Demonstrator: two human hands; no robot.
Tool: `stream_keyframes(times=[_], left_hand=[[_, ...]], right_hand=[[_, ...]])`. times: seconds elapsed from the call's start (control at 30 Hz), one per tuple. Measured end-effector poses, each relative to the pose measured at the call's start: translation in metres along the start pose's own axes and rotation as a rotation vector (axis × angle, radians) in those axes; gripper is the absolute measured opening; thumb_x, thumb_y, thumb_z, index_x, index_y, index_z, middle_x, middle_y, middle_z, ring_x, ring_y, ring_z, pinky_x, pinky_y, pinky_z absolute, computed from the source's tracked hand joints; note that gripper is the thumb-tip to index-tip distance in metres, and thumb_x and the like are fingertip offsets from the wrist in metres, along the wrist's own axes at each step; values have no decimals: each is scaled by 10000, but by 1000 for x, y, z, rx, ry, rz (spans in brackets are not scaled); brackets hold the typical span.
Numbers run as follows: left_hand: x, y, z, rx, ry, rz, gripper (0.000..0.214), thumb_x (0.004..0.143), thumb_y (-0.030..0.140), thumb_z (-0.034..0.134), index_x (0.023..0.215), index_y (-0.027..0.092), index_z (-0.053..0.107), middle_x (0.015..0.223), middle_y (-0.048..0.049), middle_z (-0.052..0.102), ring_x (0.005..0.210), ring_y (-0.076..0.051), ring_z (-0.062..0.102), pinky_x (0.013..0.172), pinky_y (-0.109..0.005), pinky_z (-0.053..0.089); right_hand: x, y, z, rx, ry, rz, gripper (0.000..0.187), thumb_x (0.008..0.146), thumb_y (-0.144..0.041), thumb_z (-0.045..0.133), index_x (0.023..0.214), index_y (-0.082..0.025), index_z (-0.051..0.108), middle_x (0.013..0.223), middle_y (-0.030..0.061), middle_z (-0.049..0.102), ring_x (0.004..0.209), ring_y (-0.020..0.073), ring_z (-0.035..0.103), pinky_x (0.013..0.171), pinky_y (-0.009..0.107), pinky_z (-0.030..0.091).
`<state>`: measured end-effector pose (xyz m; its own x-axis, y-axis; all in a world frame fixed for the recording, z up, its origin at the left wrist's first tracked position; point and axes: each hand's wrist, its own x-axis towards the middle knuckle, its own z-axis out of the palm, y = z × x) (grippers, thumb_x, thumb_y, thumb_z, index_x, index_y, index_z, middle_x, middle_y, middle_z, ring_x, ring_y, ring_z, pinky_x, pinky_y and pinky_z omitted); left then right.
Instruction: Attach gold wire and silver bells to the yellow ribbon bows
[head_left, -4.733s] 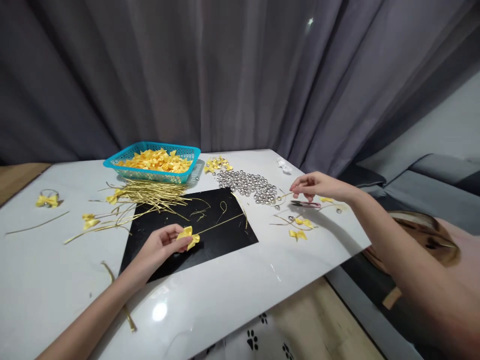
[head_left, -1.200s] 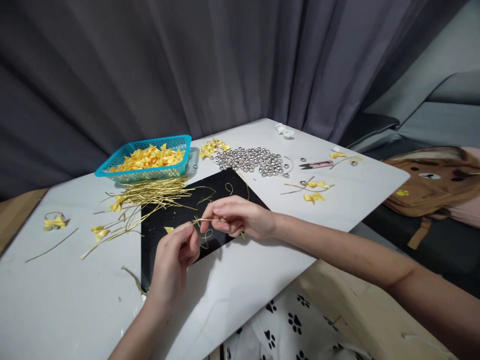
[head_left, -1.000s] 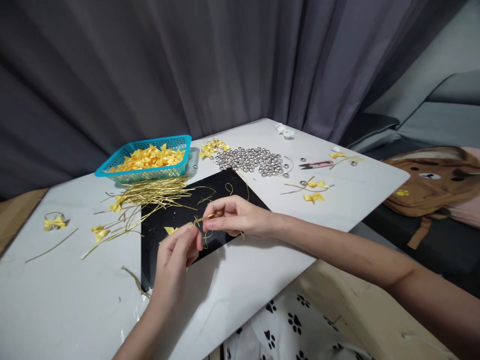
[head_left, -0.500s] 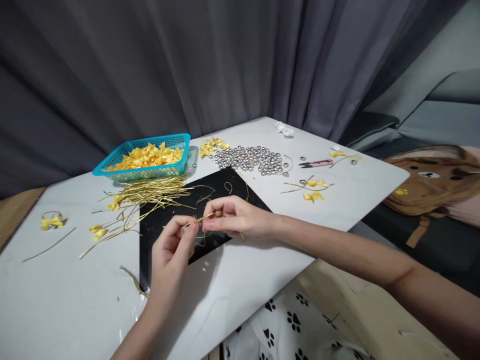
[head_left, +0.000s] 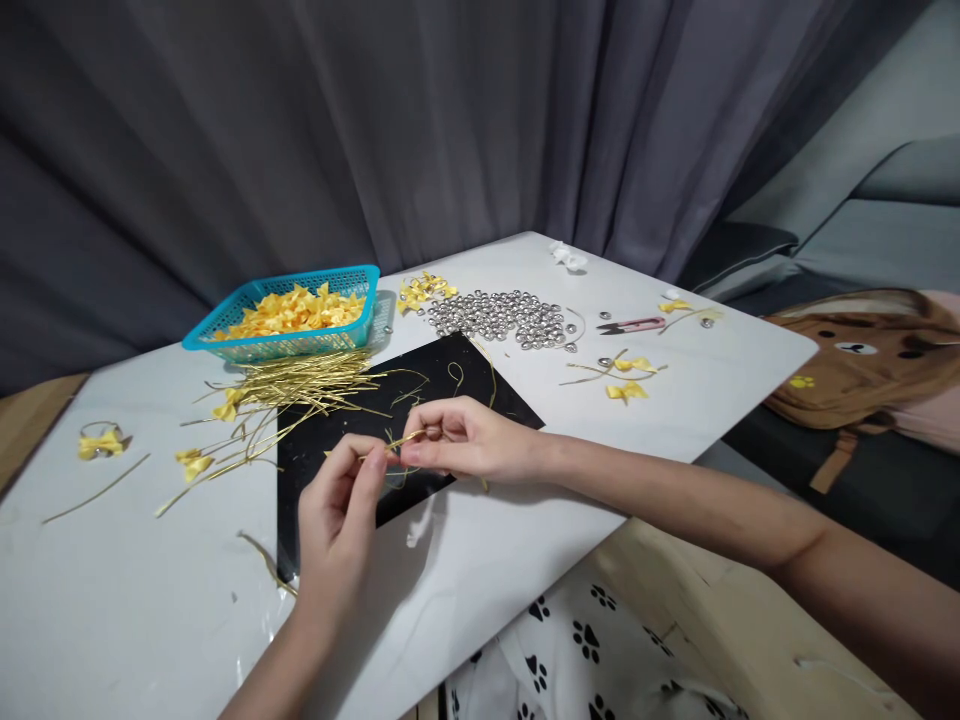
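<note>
My left hand [head_left: 341, 500] and my right hand [head_left: 469, 440] meet above a black mat [head_left: 296, 500]. Between their fingertips runs a short length of gold cord [head_left: 407, 438], pinched from both sides. Its ends are partly hidden by my fingers. Loose strands of gold cord lie on the mat under my hands. To the left, a bundle of gold cords [head_left: 315, 380] overlaps the mat's edge. Beside that bundle lies a yellow ribbon bow [head_left: 195, 464].
A blue basket [head_left: 281, 342] of yellow bows stands at the back left. Silver beads [head_left: 499, 318] are heaped behind the mat. Pink-handled thread snips [head_left: 634, 326] lie to the right, near more bows [head_left: 628, 391]. A ring with a bow [head_left: 101, 442] sits at far left.
Both hands have shifted very slightly left, still pinching the gold cord. A little more of the cord's loose end shows above the left fingertips.
</note>
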<state>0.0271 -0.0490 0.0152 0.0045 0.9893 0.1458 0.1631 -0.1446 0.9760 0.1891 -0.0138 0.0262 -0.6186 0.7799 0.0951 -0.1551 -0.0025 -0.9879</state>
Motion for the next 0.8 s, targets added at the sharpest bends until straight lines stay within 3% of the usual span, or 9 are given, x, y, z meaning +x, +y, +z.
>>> stream_keyframes(times=[0.4,0.8], left_hand=[[5,-7,-1,162,-37,194,203,860,295,503,687,190,519,533,53,387,475,-80,362,437,-200,289],[3,-7,0,191,-1,227,197,872,279,486,696,192,504,558,49,424,483,-75,378,431,-187,298]], right_hand=[[-1,-3,5,-31,18,25,127,860,-173,544,752,-124,500,549,-87,449,465,26,361,466,183,300],[-1,-1,6,-56,23,58,114,828,-164,582,756,-117,508,609,-65,471,518,33,430,509,178,342]])
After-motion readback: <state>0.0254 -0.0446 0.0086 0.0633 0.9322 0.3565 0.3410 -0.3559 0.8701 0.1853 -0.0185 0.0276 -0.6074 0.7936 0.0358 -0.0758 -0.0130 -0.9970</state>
